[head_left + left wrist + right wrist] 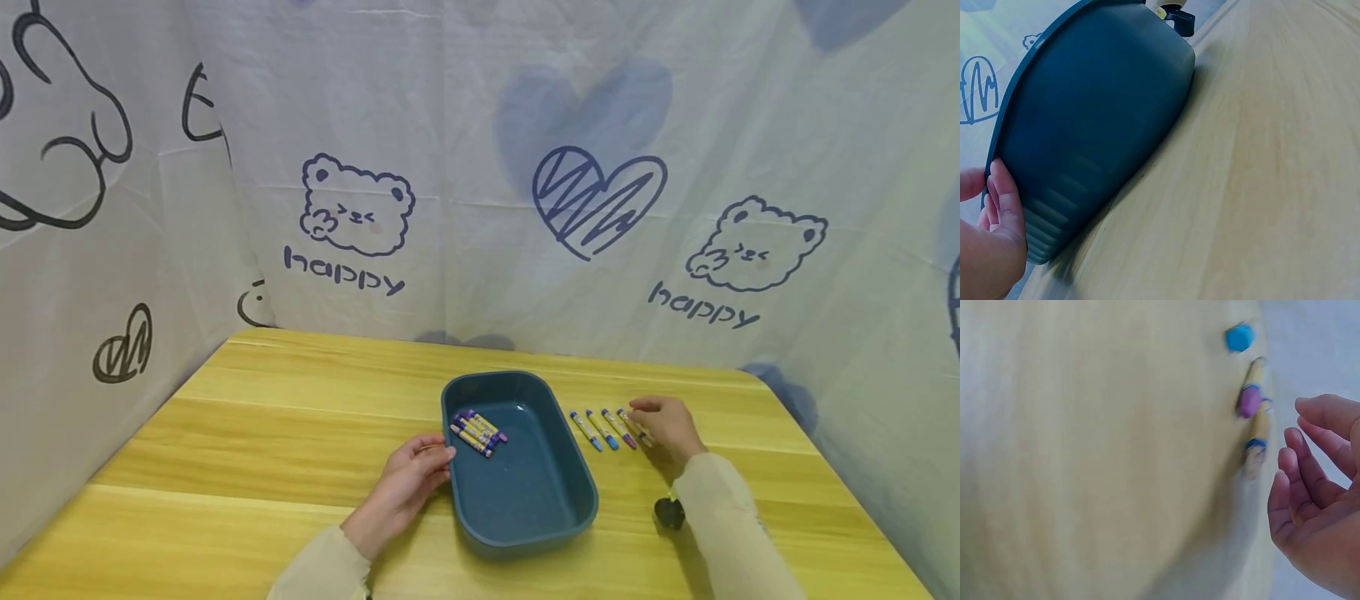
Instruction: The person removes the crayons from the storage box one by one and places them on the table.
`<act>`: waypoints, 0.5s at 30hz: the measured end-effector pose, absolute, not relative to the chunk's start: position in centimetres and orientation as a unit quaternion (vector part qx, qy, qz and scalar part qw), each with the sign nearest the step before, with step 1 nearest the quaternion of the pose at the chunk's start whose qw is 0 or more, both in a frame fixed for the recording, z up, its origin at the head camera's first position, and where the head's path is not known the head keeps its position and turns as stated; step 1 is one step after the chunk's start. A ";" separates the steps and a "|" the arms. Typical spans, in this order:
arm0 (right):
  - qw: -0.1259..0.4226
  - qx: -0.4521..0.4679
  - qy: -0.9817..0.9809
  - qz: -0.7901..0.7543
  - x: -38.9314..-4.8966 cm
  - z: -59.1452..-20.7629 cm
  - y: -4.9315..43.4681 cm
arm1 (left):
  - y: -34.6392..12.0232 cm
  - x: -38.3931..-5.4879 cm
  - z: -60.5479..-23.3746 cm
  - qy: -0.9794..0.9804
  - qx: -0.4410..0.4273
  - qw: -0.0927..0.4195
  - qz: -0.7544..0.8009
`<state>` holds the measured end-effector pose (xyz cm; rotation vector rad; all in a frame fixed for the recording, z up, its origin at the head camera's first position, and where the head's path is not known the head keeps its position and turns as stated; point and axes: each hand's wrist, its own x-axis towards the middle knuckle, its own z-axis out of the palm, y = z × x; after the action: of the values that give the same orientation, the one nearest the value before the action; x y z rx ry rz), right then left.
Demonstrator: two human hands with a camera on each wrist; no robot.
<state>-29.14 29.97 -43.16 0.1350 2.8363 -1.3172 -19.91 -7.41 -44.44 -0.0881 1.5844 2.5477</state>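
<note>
My left hand grips the left rim of a dark teal plastic bin, thumb at the rim and fingers against the outer wall. Inside, near the far left corner, several yellow-wrapped crayons lie in a small heap. To the right of the bin is a slanted row of several more crayons, with light blue, blue, purple and beige tips. My right hand is by the rightmost one, the beige crayon. In the right wrist view its fingers bend loosely, thumb apart, nothing between them. The purple crayon lies beside the beige one.
Everything stands on a yellow wood-grain table. Behind it and at both sides hangs a pale curtain printed with bears and hearts. A small black device is at my right wrist.
</note>
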 end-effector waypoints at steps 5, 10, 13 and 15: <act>-0.002 0.024 0.912 -0.410 -29.2 -41.7 29.1 | -7.4 -19.9 -44.3 0.527 -0.034 0.070 0.846; -0.025 -0.007 0.916 -0.400 -29.3 -40.3 27.6 | -7.4 -19.9 -44.4 0.531 -0.032 0.069 0.844; -0.026 -0.020 0.910 -0.414 -29.3 -39.2 26.5 | -7.4 -19.9 -44.4 0.532 -0.033 0.069 0.844; -0.025 -0.031 0.907 -0.419 -29.3 -38.6 25.7 | -7.4 -19.9 -44.4 0.532 -0.033 0.070 0.843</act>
<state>-29.31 25.68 -38.56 -0.1005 2.8959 -1.3369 -19.87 -7.43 -44.36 -0.0995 1.6017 2.5369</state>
